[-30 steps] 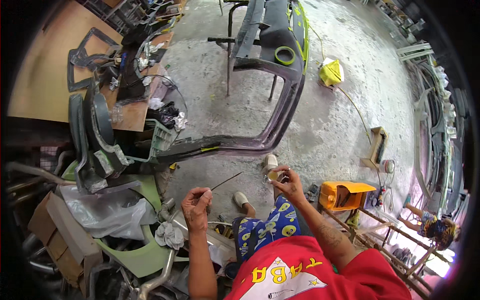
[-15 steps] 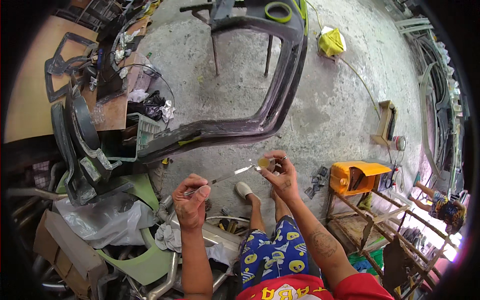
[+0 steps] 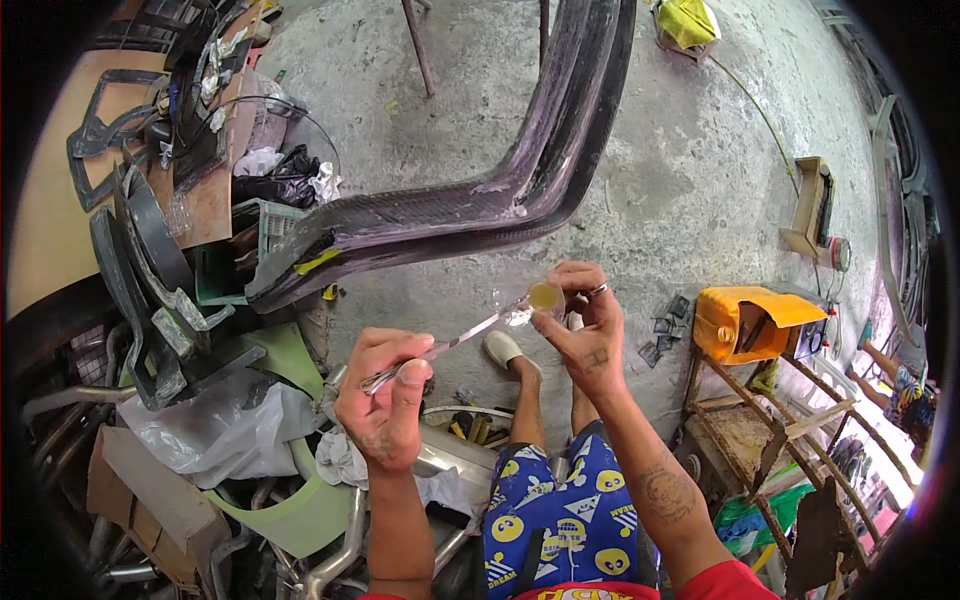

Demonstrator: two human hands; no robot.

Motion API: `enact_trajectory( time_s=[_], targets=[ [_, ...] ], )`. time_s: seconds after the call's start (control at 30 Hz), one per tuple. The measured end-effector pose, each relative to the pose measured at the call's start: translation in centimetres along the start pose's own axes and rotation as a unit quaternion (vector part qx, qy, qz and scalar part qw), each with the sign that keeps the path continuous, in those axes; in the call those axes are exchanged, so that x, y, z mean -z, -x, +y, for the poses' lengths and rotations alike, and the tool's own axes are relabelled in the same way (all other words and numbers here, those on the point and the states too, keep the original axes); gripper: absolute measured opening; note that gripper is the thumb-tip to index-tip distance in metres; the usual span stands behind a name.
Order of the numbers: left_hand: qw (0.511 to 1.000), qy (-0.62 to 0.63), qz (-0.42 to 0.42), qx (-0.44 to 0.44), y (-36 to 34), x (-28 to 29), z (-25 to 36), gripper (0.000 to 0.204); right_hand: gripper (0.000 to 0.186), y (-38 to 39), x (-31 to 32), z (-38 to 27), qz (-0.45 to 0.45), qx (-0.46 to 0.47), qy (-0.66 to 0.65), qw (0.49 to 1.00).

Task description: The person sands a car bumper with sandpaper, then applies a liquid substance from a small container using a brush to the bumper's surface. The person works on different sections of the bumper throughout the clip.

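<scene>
My left hand (image 3: 392, 400) is closed around a slim stick (image 3: 465, 336), pinched between thumb and fingers. The stick is pale with a darker band, and its end sticks out past my palm. Its far end reaches the mouth of a small clear cup (image 3: 542, 297) that has something yellowish in it. Fingers and thumb of my right hand (image 3: 590, 325) grip this cup from the right side. Just beyond both hands lies a long, bent dark moulded part (image 3: 430, 215), with a small yellow mark near its left end.
Metal tubes, a clear plastic sheet (image 3: 225, 430), a cardboard box (image 3: 150, 495) and a green panel (image 3: 285, 510) crowd the lower left. On the right, a cut-open orange container (image 3: 725, 325) rests on a rusty frame (image 3: 820, 430). Another person (image 3: 905, 400) is at the far right.
My view has shifted forward, so the dark part appears larger. Both hands sit closer together, and the stick's far end has moved from beside the cup to its mouth.
</scene>
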State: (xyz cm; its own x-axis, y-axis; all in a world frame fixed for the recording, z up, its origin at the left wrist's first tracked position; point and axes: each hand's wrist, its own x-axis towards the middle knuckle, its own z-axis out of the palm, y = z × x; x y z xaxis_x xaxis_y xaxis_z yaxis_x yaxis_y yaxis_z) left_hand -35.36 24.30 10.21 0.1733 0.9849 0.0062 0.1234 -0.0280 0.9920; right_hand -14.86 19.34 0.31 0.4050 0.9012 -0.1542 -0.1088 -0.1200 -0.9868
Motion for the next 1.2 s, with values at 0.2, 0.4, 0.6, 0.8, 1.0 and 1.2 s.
enact_trajectory(
  time_s=[0.2,0.4,0.6,0.8,1.0,1.2],
  targets=[
    [0.991,-0.100,-0.051,-0.069,-0.7,-0.4,-0.2,0.013,0.037,-0.5,-0.2,-0.1,-0.001,0.043,0.040,0.998],
    [0.993,-0.082,-0.072,-0.040,-0.7,-0.6,-1.6,0.014,0.037,-0.9,-0.4,-0.8,0.006,0.070,0.063,0.996],
    [0.993,0.085,-0.046,0.073,-0.3,-0.5,-2.5,0.015,0.037,-1.4,-1.3,-1.2,0.017,0.067,0.054,0.996],
    [0.997,0.067,-0.036,0.018,-0.7,0.6,-3.5,0.014,0.038,-1.5,-2.0,-0.4,0.004,0.060,0.046,0.997],
    [0.997,0.069,-0.005,0.037,-1.0,1.7,-3.3,0.013,0.039,-1.7,-3.5,-1.3,-0.002,0.049,0.032,0.998],
    [0.985,0.157,0.056,0.049,-1.0,3.8,-4.6,0.016,0.041,-1.9,-4.5,-1.8,0.003,0.040,-0.002,0.999]
  ],
)
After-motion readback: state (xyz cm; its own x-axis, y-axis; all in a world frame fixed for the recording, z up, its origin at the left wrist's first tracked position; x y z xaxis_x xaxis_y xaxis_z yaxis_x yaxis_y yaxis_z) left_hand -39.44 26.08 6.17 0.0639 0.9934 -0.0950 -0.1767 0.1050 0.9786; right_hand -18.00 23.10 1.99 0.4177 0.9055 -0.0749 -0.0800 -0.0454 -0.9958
